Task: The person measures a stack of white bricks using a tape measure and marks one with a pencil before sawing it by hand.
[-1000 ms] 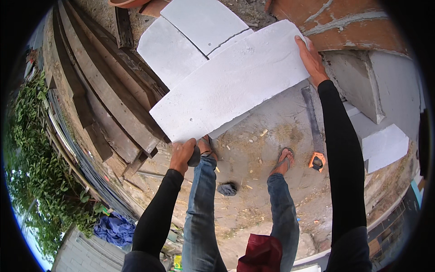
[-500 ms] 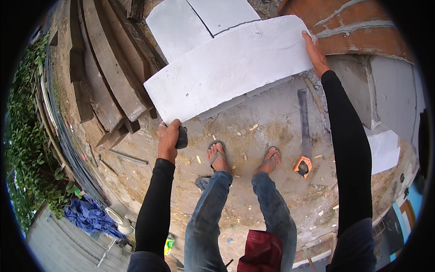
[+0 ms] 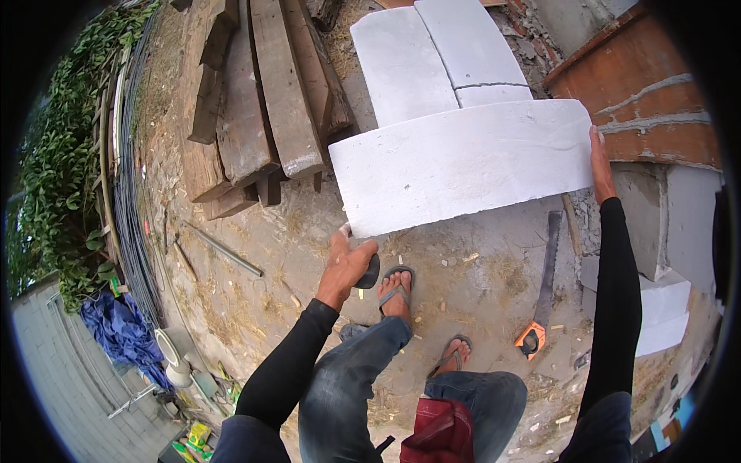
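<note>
Out in a dusty yard, so the big white block [image 3: 463, 166] is already off the ground and carried flat between both hands, roughly over the feet, with two more white blocks [image 3: 432, 58] lying on the ground just beyond it. Nothing shows it set down anywhere yet, so I'd say the lift is done and the placing is what's left. Weathered planks [image 3: 262, 100] are stacked to the left. Right hand [image 3: 600, 166] is pressed flat against the block's far end, fingers straight. Left hand [image 3: 349, 261] cups the near lower corner, fingers curled under it, something small and dark tucked in there too. Handsaw [image 3: 543, 293] with an orange handle lies on the dirt by the right foot.
</note>
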`<state>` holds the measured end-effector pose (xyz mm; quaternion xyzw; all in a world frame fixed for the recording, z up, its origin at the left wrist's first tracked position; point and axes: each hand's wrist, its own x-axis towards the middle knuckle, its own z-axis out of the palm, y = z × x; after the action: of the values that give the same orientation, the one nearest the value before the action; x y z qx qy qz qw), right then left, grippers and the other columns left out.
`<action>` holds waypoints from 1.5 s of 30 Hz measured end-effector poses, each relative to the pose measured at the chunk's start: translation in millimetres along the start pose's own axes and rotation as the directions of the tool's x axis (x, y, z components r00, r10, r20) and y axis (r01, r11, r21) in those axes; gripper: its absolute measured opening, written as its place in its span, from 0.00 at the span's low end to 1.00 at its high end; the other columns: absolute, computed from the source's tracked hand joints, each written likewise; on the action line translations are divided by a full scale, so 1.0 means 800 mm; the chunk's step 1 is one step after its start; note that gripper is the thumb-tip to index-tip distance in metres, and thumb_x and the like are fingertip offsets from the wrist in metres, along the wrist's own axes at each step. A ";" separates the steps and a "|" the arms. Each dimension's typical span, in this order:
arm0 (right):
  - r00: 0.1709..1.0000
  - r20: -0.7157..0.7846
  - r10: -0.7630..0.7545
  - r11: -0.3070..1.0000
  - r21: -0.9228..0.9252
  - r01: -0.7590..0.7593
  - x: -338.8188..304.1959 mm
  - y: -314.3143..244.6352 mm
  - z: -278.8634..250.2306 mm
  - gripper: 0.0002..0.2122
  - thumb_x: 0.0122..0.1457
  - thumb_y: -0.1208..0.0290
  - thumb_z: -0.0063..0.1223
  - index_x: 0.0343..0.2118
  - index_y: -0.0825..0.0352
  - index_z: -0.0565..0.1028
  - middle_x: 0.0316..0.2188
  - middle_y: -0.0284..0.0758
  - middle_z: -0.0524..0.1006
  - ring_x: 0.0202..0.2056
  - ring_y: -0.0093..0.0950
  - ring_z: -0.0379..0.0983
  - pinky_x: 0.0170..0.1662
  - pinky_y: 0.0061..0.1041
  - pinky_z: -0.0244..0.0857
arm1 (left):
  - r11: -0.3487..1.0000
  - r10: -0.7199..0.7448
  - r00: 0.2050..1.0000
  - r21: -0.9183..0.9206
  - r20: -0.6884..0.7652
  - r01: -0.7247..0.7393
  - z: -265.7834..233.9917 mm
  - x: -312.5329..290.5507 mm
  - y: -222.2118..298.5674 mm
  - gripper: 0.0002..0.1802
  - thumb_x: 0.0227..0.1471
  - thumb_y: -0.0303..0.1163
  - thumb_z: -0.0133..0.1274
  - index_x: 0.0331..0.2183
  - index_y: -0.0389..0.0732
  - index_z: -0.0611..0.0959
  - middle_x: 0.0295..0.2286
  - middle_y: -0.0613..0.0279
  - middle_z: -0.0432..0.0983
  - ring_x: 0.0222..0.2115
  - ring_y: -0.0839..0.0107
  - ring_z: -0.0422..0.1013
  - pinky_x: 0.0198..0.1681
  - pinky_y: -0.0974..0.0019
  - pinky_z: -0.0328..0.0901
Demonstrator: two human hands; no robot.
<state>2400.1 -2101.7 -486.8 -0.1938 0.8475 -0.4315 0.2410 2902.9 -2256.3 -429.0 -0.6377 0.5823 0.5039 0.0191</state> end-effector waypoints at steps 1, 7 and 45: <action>0.977 -0.169 -0.129 0.973 -0.211 0.092 -0.008 0.001 0.004 0.33 0.62 0.43 0.40 0.61 0.66 0.61 0.57 0.48 0.66 0.58 0.42 0.62 0.60 0.35 0.54 | 0.999 0.023 1.000 0.035 0.022 -0.024 -0.003 0.004 -0.006 0.40 0.43 0.38 0.55 0.57 0.32 0.65 0.50 0.42 0.64 0.47 0.61 0.66 0.44 0.64 0.65; 0.863 0.448 -0.234 0.968 0.188 0.166 -0.247 -0.131 0.132 0.13 0.61 0.66 0.50 0.42 0.69 0.79 0.29 0.39 0.81 0.30 0.24 0.75 0.34 0.24 0.67 | 0.975 0.213 0.977 0.053 0.031 -0.214 -0.052 -0.020 0.031 0.36 0.42 0.35 0.59 0.52 0.30 0.66 0.36 0.55 0.68 0.36 0.68 0.70 0.40 0.67 0.68; 0.808 -0.134 -0.574 0.806 -0.266 0.528 -0.251 0.012 0.102 0.11 0.55 0.76 0.54 0.42 0.65 0.78 0.36 0.44 0.80 0.38 0.43 0.76 0.43 0.36 0.69 | 0.727 0.383 0.905 0.544 0.186 -0.419 -0.091 0.016 -0.047 0.18 0.45 0.45 0.60 0.33 0.41 0.87 0.27 0.53 0.81 0.29 0.62 0.77 0.36 0.62 0.69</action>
<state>2608.7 -2040.6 -488.4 -0.4114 0.8159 -0.4062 -0.0076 2974.2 -2298.0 -423.4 -0.4455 0.8290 0.3169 0.1177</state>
